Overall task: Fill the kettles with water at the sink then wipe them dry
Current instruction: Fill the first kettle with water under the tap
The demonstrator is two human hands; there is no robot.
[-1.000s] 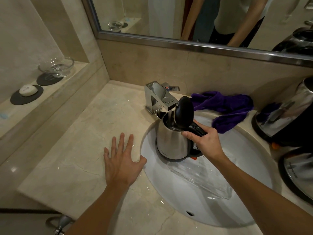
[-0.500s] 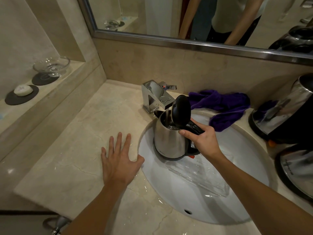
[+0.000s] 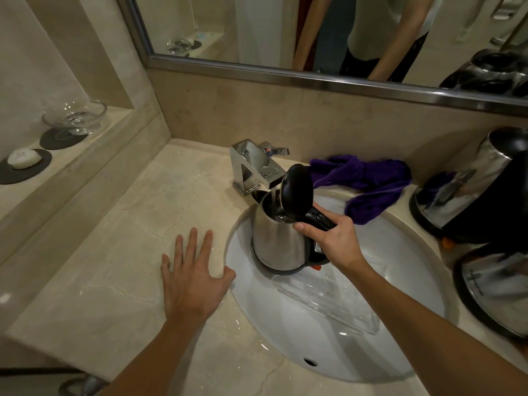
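Under the chrome faucet (image 3: 258, 170), lid up: steel kettle (image 3: 278, 241) gripped by its black handle in the right hand (image 3: 335, 241), now raised nearer the spout than a second ago, filling. Left hand (image 3: 193, 278) flat, fingers spread, on the wet countertop (image 3: 114, 267) beside the sink (image 3: 371, 352). Wiping yet to come.

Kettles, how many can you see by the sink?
3. One kettle is under the faucet, held by the right hand. Two stand on the counter at right: rear kettle, front kettle, partly cropped.
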